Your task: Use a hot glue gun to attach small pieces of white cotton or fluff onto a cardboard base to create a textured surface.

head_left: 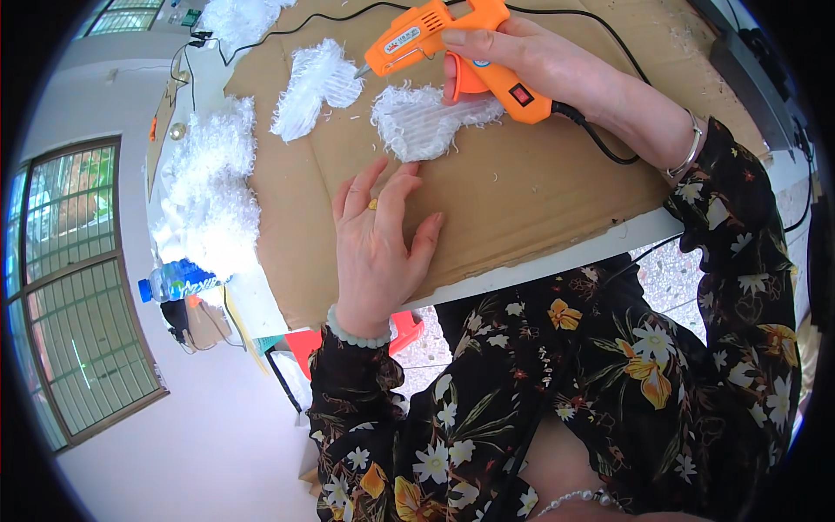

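Observation:
My right hand (522,52) grips an orange hot glue gun (483,65), fingers wrapped round its handle and trigger. The gun's metal nozzle points left, above a fluffy white fabric piece (317,87). A second white fabric piece (426,122) with frayed edges lies on the cardboard sheet (522,191), partly below the gun. My left hand (378,226) rests flat on the cardboard with its fingers spread. Its fingertips are at the near edge of the second piece; whether they press on it I cannot tell.
A heap of white fluffy material (213,174) lies along the left table side, with another (239,22) at the far left. Near the left edge a plastic bottle (178,280) lies on its side. The gun's black cord (600,148) loops by my right wrist. A red stool (404,331) shows below.

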`<state>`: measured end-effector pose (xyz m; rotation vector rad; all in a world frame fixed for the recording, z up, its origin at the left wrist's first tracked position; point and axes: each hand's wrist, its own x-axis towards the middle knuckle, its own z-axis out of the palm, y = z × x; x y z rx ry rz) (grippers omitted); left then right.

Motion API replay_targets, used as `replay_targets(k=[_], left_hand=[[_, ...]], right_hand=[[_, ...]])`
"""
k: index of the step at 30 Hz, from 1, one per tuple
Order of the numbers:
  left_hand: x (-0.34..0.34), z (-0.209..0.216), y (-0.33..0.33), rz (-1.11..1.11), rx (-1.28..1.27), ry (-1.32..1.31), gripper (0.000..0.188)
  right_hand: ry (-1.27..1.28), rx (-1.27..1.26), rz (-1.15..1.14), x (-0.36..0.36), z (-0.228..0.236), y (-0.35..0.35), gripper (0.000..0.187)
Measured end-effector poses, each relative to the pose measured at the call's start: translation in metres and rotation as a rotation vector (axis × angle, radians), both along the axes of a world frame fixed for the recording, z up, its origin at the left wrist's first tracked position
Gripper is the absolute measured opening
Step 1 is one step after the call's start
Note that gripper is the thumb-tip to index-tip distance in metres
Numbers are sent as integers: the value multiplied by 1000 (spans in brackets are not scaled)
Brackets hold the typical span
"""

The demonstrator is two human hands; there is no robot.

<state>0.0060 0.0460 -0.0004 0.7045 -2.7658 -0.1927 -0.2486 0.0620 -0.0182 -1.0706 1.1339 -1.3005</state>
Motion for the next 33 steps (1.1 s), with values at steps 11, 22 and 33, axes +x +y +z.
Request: replay_targets(k=[11, 22, 33], left_hand=[[-4, 1, -9, 30, -301, 40, 36], [-18, -4, -37, -202, -419, 28, 21], [-29, -2, -51, -114, 21, 132, 17]], right_hand=[[46, -19, 32, -10, -2, 0, 35], [-115, 77, 149, -11, 7, 1, 38], [-86, 83, 144, -10, 11, 1, 38]])
